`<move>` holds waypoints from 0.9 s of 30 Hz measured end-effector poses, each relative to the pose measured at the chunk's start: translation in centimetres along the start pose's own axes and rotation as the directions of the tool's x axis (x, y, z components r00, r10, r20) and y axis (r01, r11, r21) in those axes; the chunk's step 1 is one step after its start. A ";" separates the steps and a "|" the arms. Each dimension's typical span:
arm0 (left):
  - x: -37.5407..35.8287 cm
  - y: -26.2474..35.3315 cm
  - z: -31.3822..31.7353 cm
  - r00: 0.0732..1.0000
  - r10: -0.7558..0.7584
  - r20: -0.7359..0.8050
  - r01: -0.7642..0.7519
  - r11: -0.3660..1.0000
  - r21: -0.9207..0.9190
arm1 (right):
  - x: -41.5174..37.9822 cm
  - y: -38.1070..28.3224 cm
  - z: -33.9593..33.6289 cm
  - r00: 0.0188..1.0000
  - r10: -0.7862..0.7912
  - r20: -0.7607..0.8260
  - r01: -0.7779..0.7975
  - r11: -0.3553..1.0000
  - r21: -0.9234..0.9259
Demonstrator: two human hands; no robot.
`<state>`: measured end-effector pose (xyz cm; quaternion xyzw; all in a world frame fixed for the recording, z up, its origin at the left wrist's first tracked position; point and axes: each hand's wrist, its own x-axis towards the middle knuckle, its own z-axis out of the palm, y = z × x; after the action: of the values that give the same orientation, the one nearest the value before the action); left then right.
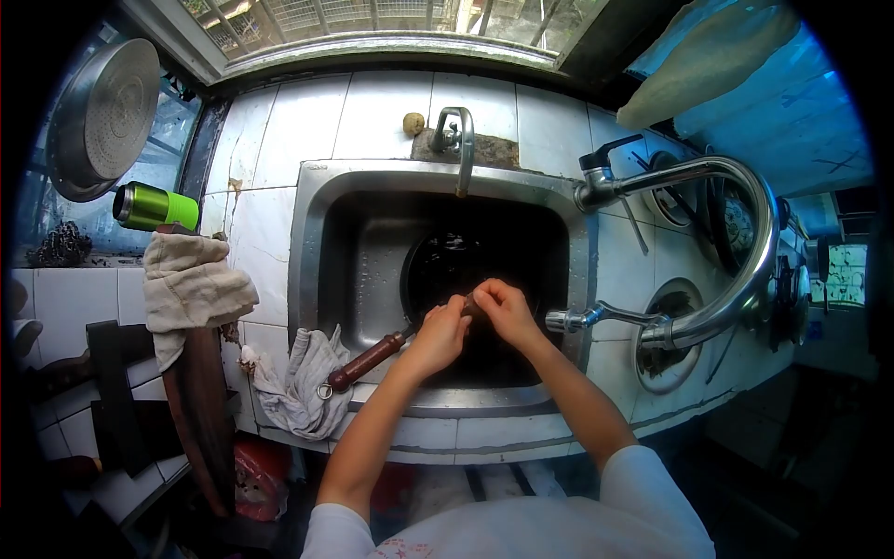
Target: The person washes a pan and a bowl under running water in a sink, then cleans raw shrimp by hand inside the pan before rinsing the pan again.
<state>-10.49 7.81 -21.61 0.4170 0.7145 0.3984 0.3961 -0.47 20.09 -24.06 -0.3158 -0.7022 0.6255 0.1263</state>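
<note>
A dark wok (415,268) rests in the steel sink (312,252), its wooden handle (368,361) sticking out over the near left rim. Above the wok, my left hand (441,332) is closed with its fingertips pinched. My right hand (507,313) meets it there, also pinched closed. Something small and dark seems to lie between the fingertips, but I cannot make out what it is. Water glints in the dark bowl of the wok. Neither hand grips the handle.
A grey rag (303,387) lies by the handle on the sink's left edge. Behind the sink stands a small tap (466,154); a large curved faucet (759,214) arches at the right. A cloth (196,284), a green cup (158,207) and knives (121,401) are on the left.
</note>
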 end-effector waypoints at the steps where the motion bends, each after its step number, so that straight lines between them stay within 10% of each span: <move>1: 0.2 -0.2 0.0 1.000 0.000 -0.001 0.000 1.000 0.000 | 0.1 0.5 -0.3 1.000 -0.001 0.001 0.001 1.000 0.000; 7: 1.6 -1.1 0.5 1.000 0.000 -0.001 0.000 1.000 0.031 | 0.5 -0.4 -2.1 0.979 -0.021 0.202 0.059 0.981 -0.186; 13: 3.2 -6.7 3.0 0.986 -0.159 -0.054 0.162 0.819 0.550 | 2.8 4.5 -2.6 0.996 0.085 0.013 -0.056 0.756 -0.652; 19: 2.7 -6.8 3.7 0.995 -0.075 -0.066 0.100 0.673 0.732 | 2.7 10.6 -1.4 0.991 0.001 0.132 0.132 -0.001 -0.991; 27: 3.2 -6.9 4.8 0.986 -0.120 -0.116 0.166 0.625 0.763 | -2.5 -5.1 -5.8 0.928 -0.361 0.088 0.223 0.351 -0.909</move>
<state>-9.18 9.60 -30.37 0.4770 0.8571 0.0347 0.1915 3.34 23.12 -17.52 -0.2417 -0.9620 0.0902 0.0890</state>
